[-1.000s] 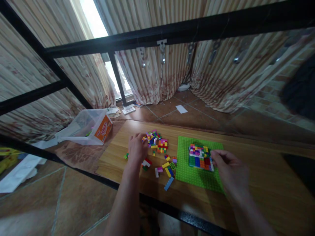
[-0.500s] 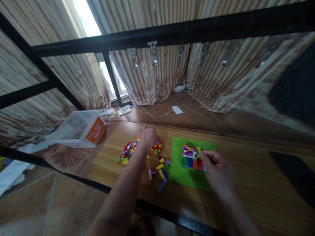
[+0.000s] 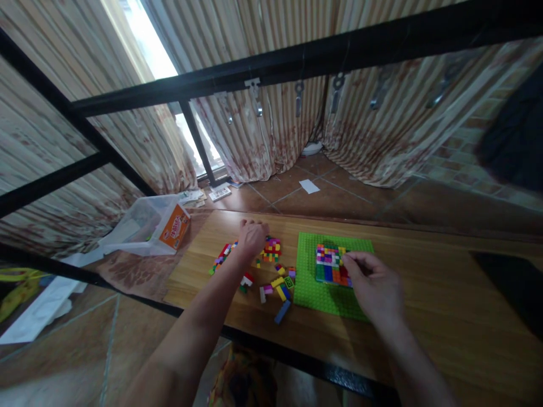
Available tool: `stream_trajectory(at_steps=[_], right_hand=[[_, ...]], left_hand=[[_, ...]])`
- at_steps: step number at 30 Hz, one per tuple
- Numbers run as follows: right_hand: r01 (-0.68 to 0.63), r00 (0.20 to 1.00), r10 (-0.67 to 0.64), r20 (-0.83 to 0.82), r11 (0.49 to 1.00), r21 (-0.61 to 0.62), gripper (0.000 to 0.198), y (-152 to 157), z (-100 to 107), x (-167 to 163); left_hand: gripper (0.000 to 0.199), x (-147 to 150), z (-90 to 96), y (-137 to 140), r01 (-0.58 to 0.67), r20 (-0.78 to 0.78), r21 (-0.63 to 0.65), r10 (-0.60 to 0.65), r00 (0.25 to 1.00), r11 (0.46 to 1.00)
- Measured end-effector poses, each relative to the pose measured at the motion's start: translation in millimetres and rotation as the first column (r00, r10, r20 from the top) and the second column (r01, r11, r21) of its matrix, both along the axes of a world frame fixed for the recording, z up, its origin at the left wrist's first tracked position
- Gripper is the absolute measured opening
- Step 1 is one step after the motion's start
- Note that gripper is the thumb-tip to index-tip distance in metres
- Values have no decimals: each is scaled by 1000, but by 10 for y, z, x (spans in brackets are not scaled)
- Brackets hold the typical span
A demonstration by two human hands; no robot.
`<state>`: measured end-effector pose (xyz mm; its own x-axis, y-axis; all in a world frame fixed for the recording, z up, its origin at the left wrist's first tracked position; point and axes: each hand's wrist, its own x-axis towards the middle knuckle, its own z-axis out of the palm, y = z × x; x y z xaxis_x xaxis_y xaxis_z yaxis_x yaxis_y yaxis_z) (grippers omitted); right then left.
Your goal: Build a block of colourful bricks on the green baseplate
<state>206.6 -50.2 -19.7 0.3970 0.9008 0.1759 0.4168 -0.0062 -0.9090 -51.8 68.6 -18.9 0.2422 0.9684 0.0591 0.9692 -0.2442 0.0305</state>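
A green studded baseplate [image 3: 309, 289] lies on the wooden table, with a flat multicoloured block of building bricks [image 3: 328, 265] on it. At that block's right edge my right hand [image 3: 377, 285] is closed in a pinch, thumb and forefinger at a small yellow building brick [image 3: 341, 252]. My left hand [image 3: 253, 237] reaches over the heap of loose bricks [image 3: 271, 249], palm down, its fingers bent and slightly apart; anything beneath them is hidden. Nearer me lie several loose bricks, among them a long blue brick [image 3: 282, 311] and a green one [image 3: 289, 281].
A clear plastic box [image 3: 148, 226] with an orange label stands left of the table [image 3: 428, 294]. A dark flat object [image 3: 509, 288] lies at the table's right. Black metal bars [image 3: 271, 73] with hanging clips cross in front of the curtains. Papers lie on the tiled floor.
The view has shifted slightly. My left hand has drawn back a little over the heap, and a red-and-white brick piece now shows beside its forearm. My right hand stays at the block's edge.
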Motion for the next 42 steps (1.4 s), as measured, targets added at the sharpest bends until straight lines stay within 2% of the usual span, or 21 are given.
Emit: stream_trajectory(at_steps=[8, 11, 13, 16, 18, 20, 24, 27, 32, 36, 40, 42], right_hand=[[-17, 1000, 17, 10, 999, 43, 36, -1, 3, -10], [-28, 999, 28, 16, 999, 30, 33, -10, 2, 0], [-30, 999, 29, 16, 999, 22, 31, -12, -7, 4], [-32, 999, 33, -6, 999, 25, 31, -10, -23, -15], [-43, 999, 44, -25, 998, 36, 32, -11, -28, -44], [-59, 998, 61, -33, 997, 38, 32, -15, -29, -74], [-73, 997, 73, -35, 997, 15, 32, -24, -27, -102], [-73, 997, 74, -32, 997, 20, 33, -26, -24, -98], [-59, 998, 59, -28, 998, 8, 34, -24, -21, -117], [-87, 996, 87, -22, 996, -3, 34, -30, -22, -144], [-91, 996, 91, -9, 996, 10, 34, -38, -33, -146], [-101, 995, 101, 0, 995, 14, 34, -41, -45, -141]], left_hand=[[22, 0, 75, -348, 64, 40, 11, -64, 997, 998], [22, -94, 135, -534, 44, 171, 78, -57, 984, 996], [21, -190, 160, -670, -14, 299, 127, -25, 954, 992], [20, -311, 160, -873, -99, 464, 104, 40, 885, 990], [20, -338, 144, -986, -102, 472, 70, 58, 880, 992], [22, -319, 125, -1066, -96, 391, 37, 74, 917, 995], [20, -229, 86, -1121, -117, 146, -12, 118, 982, 993], [17, -187, 40, -1118, -104, 82, -8, 104, 991, 995], [20, -164, -35, -1117, -110, 210, 62, 95, 973, 992], [20, -228, -27, -1115, -144, 381, 93, 99, 919, 985], [19, -431, 35, -1103, -292, 545, 119, 184, 818, 949], [20, -539, 64, -1097, -357, 558, 99, 246, 792, 929]])
